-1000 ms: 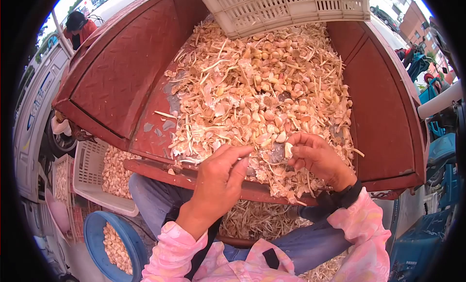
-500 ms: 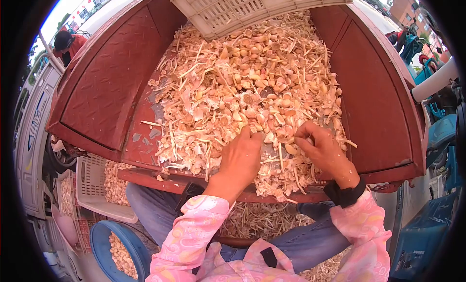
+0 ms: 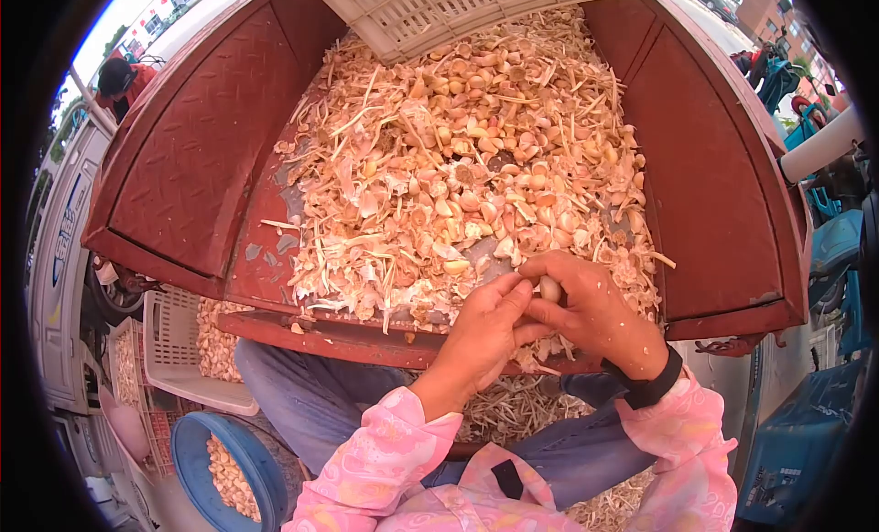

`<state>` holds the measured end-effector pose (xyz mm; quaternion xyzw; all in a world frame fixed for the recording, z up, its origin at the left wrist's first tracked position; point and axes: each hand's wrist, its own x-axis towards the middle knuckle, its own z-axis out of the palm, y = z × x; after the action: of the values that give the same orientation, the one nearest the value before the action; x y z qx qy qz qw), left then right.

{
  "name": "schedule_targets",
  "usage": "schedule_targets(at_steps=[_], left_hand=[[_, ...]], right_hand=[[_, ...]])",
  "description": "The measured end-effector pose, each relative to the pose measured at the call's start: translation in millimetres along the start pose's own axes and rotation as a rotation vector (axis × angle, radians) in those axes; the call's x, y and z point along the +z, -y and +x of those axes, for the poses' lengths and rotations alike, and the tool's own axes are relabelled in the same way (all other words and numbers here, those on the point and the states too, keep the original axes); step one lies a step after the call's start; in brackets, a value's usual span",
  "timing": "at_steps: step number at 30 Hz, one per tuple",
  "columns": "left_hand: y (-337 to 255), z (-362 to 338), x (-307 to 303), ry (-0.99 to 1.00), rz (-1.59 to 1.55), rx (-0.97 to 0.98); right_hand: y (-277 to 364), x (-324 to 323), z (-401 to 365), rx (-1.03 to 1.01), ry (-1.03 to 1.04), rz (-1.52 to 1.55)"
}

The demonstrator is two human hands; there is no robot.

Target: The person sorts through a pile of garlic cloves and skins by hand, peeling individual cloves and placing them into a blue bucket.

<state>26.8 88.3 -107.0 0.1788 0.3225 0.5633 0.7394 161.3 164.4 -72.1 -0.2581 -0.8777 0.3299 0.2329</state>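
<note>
While your two hands meet over the near lip of the red metal bed, your right hand has its fingers curled tight around a single garlic clove, whose pale top shows between the fingertips. Your left hand comes in from the left of that grip, fingers drawn together and their tips pressed up against the clove and your right fingers. Whether those left fingers actually pinch the clove or only touch it cannot be told from this view.

Just beyond the grip, and spreading away from you, lies the heap of loose cloves, papery skins and dry stalks, filling the bed between its two sloping red walls. At the far end of the heap, well away from your hands, a white slatted crate rests on it.

Below the grip, past the bed's edge, more skins and stalks are piled on your lap. A black wristband sits just behind your right hand.

Down and to the left of your hands, well apart from them, a white basket and a blue tub both hold peeled cloves.
</note>
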Motion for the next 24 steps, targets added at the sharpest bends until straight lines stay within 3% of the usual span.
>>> schedule_targets(at_steps=[1,2,5,6,8,11,24], left_hand=[[0.5,-0.8,-1.3,-0.030,-0.038,0.010],[-0.4,-1.3,-3.3,-0.053,-0.083,0.002],[-2.7,-7.1,2.0,-0.142,-0.247,-0.013],[-2.8,-8.2,3.1,-0.095,-0.323,-0.020],[-1.1,-9.3,5.2,0.003,-0.470,-0.038],[13.1,-1.6,-7.8,-0.101,-0.588,-0.016],[18.6,-11.6,0.0,-0.106,-0.343,0.060]], right_hand=[[2.9,-1.7,2.6,0.007,-0.020,0.041],[10.4,-12.0,5.0,0.225,0.100,0.081],[5.4,-7.3,4.5,0.131,-0.204,0.189],[12.0,-9.3,5.6,-0.025,-0.159,0.028],[26.5,-0.3,5.0,-0.134,-0.094,-0.080],[25.7,5.6,2.4,-0.166,-0.137,-0.137],[13.9,-3.8,-7.5,-0.091,-0.015,-0.228]])
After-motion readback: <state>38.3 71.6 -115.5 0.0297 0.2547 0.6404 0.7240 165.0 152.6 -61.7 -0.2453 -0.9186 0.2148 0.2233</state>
